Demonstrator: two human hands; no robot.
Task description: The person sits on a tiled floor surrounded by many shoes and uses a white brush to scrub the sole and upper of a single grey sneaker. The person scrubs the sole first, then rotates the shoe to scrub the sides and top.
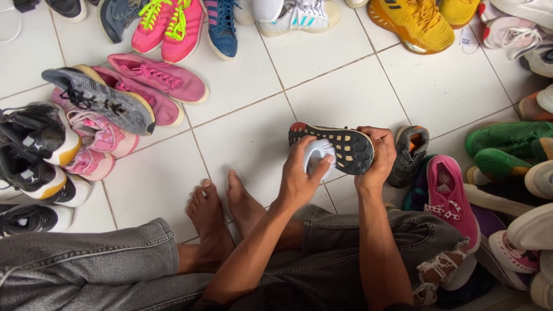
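Black-soled sneaker (337, 147), upturned at centre frame: right hand (377, 156) is clamping its heel end at three o'clock, fingers wrapped tight. Left hand (299, 173) is pressing a white brush (318, 155), fingers curled around it, against the sole. Risk (judged): one-ended grip, shoe twisting, brush skidding off.

Light: bright, even, diffuse; looks like daylight, source not in view.
Shadows: soft, short; faint ones under the shoes (124, 95) and beneath the feet (222, 210) on the white tile floor (340, 98).
Glare: mild sheen on tiles, top centre; no blown-out spots.
Colour: saturated, pinks & yellows vivid.
Focus: sharp centre; slight softness on left hand (299, 175).
Edges: wide-angle bend, grout lines curve twd corners.
Noise: low.
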